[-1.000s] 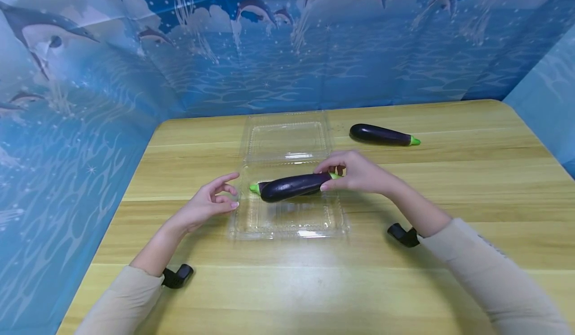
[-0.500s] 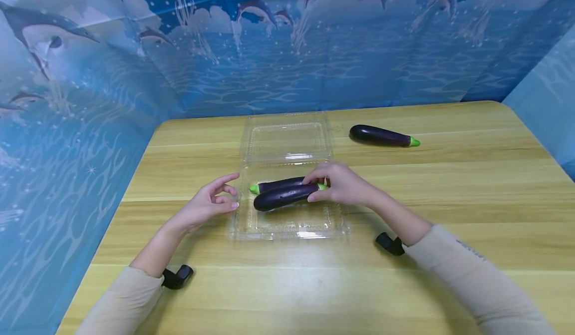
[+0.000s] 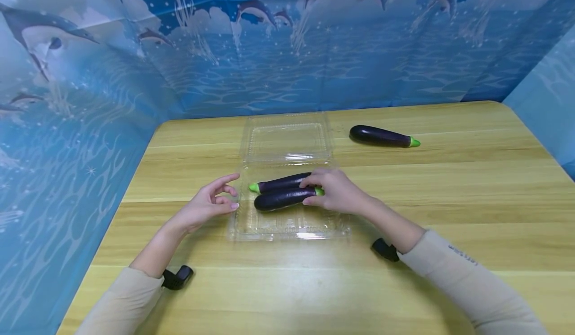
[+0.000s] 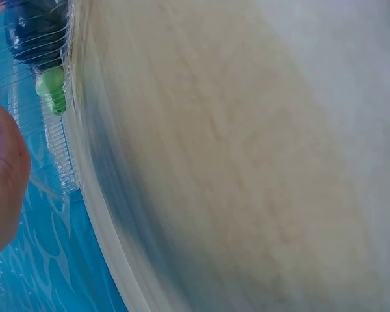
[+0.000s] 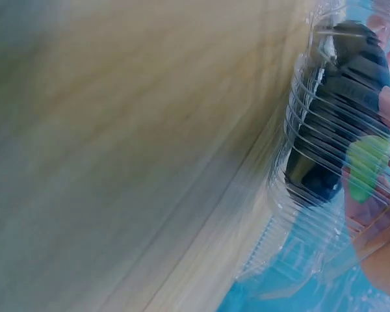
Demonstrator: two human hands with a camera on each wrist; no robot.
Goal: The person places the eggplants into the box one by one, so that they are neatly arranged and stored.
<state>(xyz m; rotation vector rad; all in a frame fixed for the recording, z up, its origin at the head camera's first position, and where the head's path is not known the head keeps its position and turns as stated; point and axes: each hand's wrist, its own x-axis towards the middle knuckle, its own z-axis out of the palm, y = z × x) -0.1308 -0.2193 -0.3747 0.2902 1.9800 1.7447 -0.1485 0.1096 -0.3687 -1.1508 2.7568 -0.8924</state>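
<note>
My right hand (image 3: 338, 191) pinches the nearer eggplant (image 3: 283, 198) close to its green stem (image 5: 367, 162), which points right. This eggplant lies inside the base of a clear plastic clamshell box (image 3: 292, 227). Right behind it in the box is a second eggplant (image 3: 279, 183), its stem pointing left; the right fingers hide its far end. At the box's left wall hovers my left hand (image 3: 210, 204), thumb and index finger apart, holding nothing. Whether it touches the wall I cannot tell. The left wrist view catches only part of that hand (image 4: 3, 175) beside the box.
A third eggplant (image 3: 381, 136) lies on the wooden table (image 3: 287, 285) at the back right, stem to the right. The box's lid (image 3: 288, 138) is folded back flat behind the base. A blue dolphin-print cloth (image 3: 287, 65) hangs behind the table.
My right hand has moved left and toward me, lowering its eggplant into the box in front of the second one, which now shows more. The left hand has stayed put.
</note>
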